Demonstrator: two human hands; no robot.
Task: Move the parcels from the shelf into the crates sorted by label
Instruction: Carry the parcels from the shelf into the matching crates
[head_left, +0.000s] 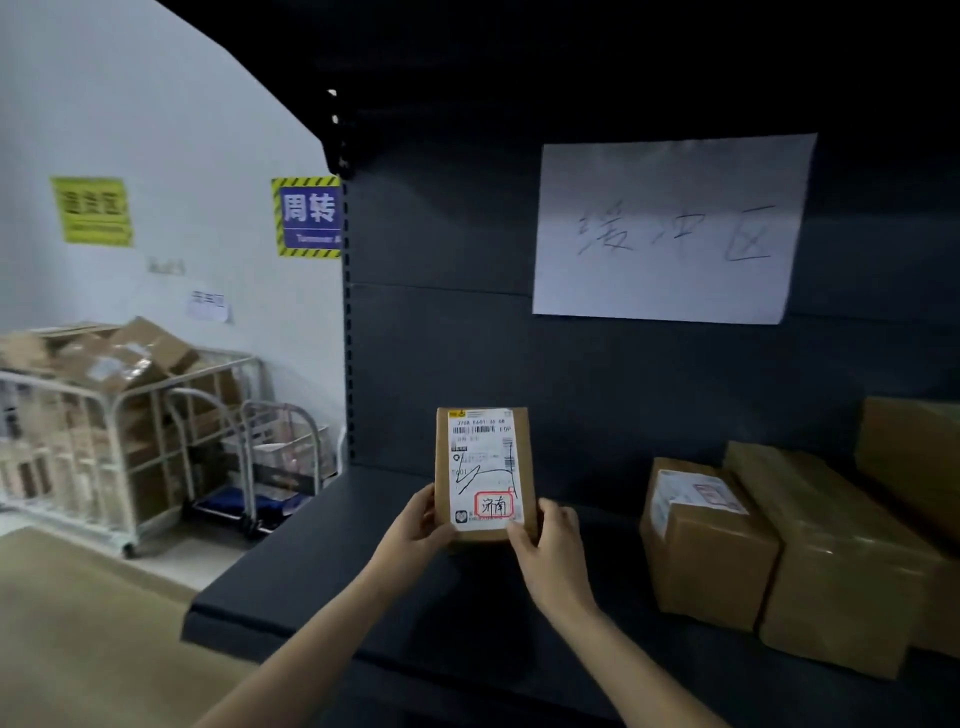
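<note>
Both hands grip one small cardboard parcel above the dark shelf — the left hand on its lower left edge, the right hand on its lower right corner. Its shipping label faces the camera, with handwriting in a red box near the bottom. Three larger brown boxes sit on the shelf to the right — below a handwritten paper sign.

Parcel depot; dark metal shelf; labelled cartons; wall zone signs; wire trolleys
</note>
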